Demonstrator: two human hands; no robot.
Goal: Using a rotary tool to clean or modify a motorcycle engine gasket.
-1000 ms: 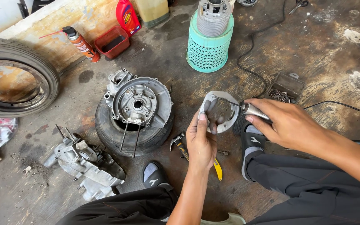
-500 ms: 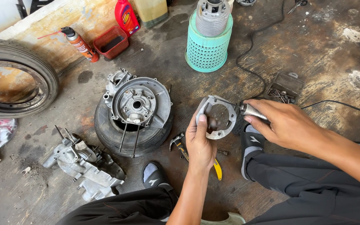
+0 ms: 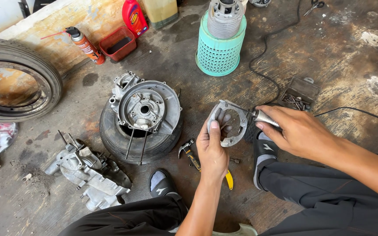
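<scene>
Left hand grips one ring-shaped grey metal engine plate, thumb up its near face and fingers curled behind it, showing through the central hole. Right hand is closed around one slim silver rotary tool, whose tip meets the plate's right rim; the contact point is too small to make out.

Far left of the left hand lies one large black tyre with a rusty rim, cut off by the frame edge. Nearer, one loose grey cast-metal casing rests on the floor, and one round grey engine case sits on one small black tyre, which it mostly hides. Beyond these stand one orange spray can, one small red tray and one red bottle.

Just below the left hand lies one yellow-handled plier, partly covered by the wrist. Above the plate stands one teal plastic basket carrying one finned grey cylinder, clipped at the top. Above the right hand sits one dark tray of screws; their number cannot be counted.
</scene>
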